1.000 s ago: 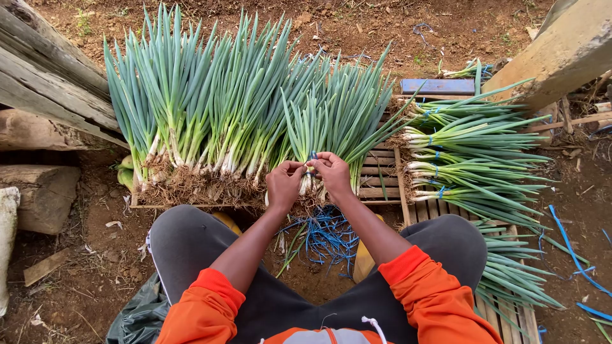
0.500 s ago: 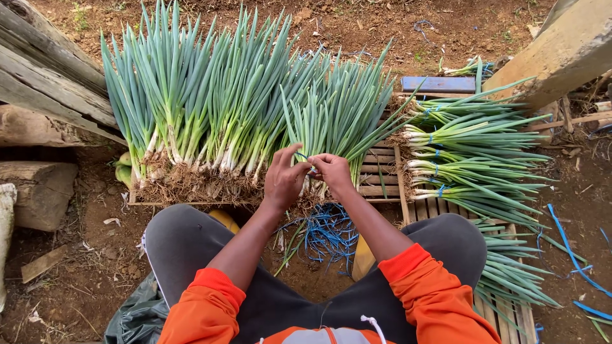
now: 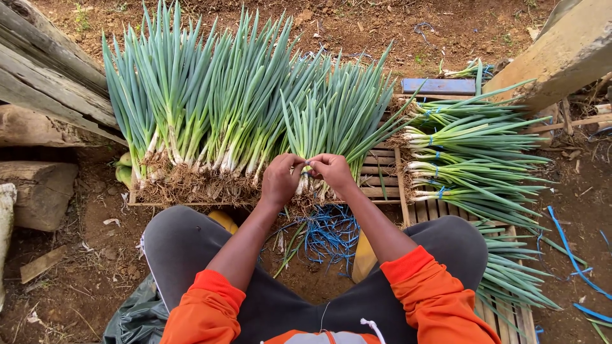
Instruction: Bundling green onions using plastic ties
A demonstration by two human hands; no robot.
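Observation:
A long row of green onions (image 3: 217,108) lies on a wooden pallet (image 3: 382,172), roots toward me. Both hands meet at the white stems of one small bunch of green onions (image 3: 325,121) at the row's right end. My left hand (image 3: 280,180) grips the stems from the left. My right hand (image 3: 330,170) pinches them from the right, fingertips touching the left hand. A loose pile of blue ties (image 3: 328,232) lies on the ground between my knees.
Tied bunches of green onions (image 3: 472,159) with blue bands are stacked on a pallet to the right. Weathered wooden planks (image 3: 44,76) and logs sit at the left. A slanted beam (image 3: 561,51) stands top right. Blue strips (image 3: 567,242) litter the dirt at right.
My hands have shifted slightly and closed together on the bunch's stems; the left hand moved in to meet the right.

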